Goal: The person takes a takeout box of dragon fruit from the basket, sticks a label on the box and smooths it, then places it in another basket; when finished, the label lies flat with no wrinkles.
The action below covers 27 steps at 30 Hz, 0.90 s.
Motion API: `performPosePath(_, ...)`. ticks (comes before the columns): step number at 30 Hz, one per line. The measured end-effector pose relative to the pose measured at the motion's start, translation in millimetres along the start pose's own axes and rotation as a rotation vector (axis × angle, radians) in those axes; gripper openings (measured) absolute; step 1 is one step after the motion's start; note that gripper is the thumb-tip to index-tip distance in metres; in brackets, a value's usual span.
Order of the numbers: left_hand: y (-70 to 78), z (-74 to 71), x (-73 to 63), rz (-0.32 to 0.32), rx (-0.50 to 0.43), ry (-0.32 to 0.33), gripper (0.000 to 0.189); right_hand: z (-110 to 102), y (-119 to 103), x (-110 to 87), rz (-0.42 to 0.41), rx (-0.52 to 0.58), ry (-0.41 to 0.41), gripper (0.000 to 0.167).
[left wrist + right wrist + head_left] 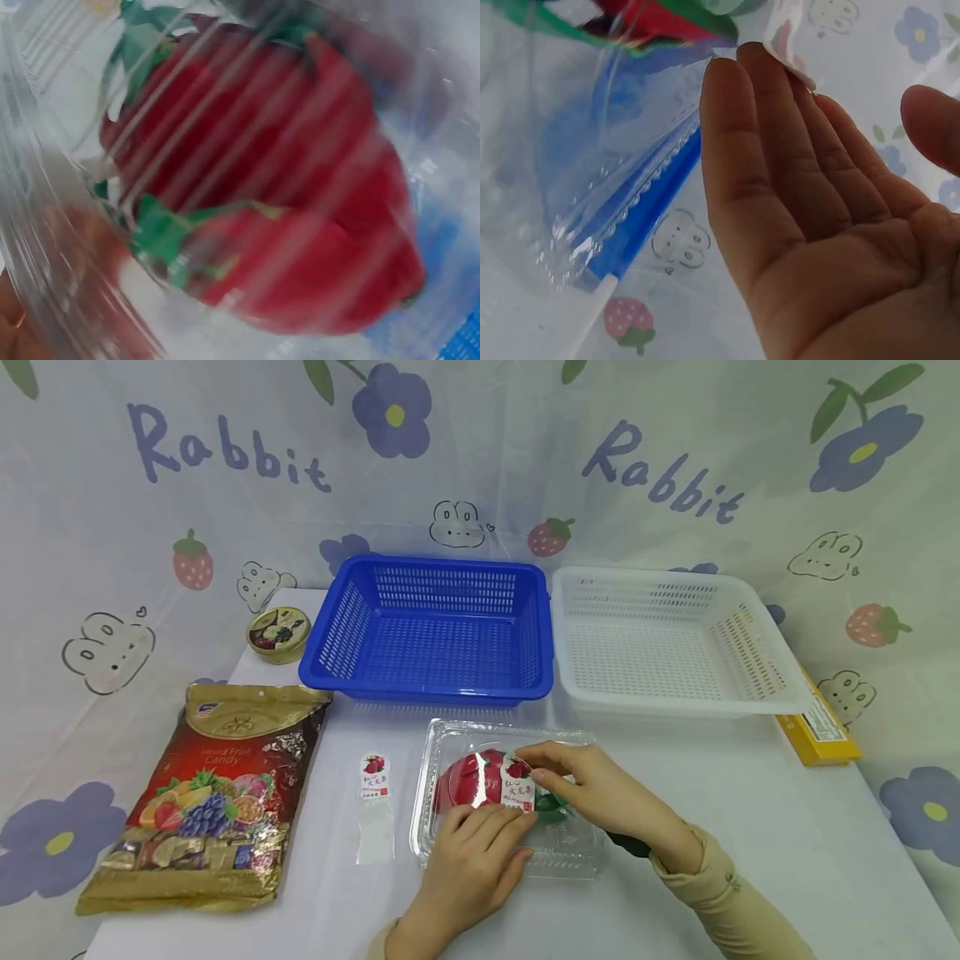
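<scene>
A clear plastic box (564,853) holding a red fruit (465,778) lies midway between the table (765,810)'s side edges. My left hand (477,860) rests on it, fingers relaxed; my right hand (600,783), fingers extended, touches the label (517,790). The box looks light, slick, dentable; I'd grip opposite sides.

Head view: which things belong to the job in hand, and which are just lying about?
Likely the job:
clear box
red fruit inside it
label over its lid
perhaps the matching label strip

Seemingly just lying about:
blue basket
white basket
candy bag
round tin
yellow box
</scene>
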State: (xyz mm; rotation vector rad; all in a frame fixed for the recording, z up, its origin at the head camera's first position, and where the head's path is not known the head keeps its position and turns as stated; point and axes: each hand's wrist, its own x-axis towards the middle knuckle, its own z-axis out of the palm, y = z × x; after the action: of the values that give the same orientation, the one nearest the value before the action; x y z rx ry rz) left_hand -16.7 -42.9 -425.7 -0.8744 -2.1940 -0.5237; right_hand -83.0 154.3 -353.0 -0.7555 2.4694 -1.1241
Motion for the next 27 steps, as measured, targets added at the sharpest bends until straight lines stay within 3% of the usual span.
performPosePath(7,2.9,1.5,1.8,-0.013,0.037,-0.044,0.037,9,1,-2.8,-0.036,-0.143,0.057,0.038)
performPosePath(12,3.3,1.0,1.9,-0.017,0.035,-0.057,0.038,11,3,-8.2,-0.035,-0.316,0.174,0.055)
performPosePath(15,3.7,0.6,0.5,-0.031,0.042,-0.070,0.036,11,2,-15.3,-0.051,-0.340,0.221,0.057)
performPosePath(21,-0.6,-1.0,-3.6,-0.131,0.111,-0.088,0.036,18,5,-36.0,-0.101,-0.328,0.247,0.039)
performPosePath(27,-4.0,-2.3,-2.4,-0.241,0.150,-0.118,0.035,37,13,-49.8,-0.174,-0.378,0.314,0.039)
